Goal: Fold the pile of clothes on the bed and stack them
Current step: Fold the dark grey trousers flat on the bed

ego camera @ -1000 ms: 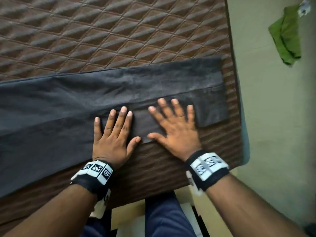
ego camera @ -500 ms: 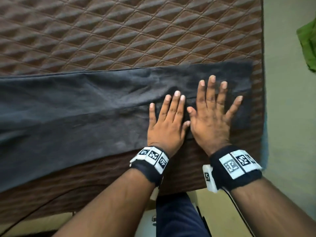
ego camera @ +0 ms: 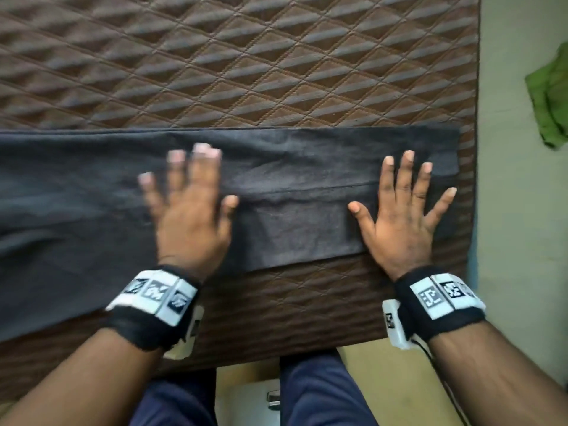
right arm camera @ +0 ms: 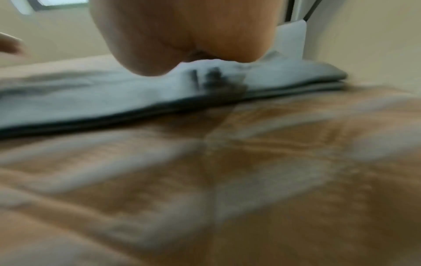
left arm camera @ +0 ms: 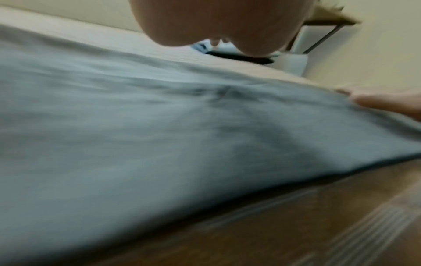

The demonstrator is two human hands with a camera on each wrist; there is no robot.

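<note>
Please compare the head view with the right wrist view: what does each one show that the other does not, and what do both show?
Only the head view shows the left hand whole, both wristbands, the green cloth on the floor and the person's legs. Only the right wrist view shows the dark garment's stacked layers edge-on, a window and a white object by the wall. Both show the right hand flat on the garment and the brown quilted bed cover.

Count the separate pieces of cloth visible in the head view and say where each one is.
2. A dark grey garment lies spread across the bed under both flat hands, and a green cloth lies on the floor past the bed's right edge. More may sit out of frame.
</note>
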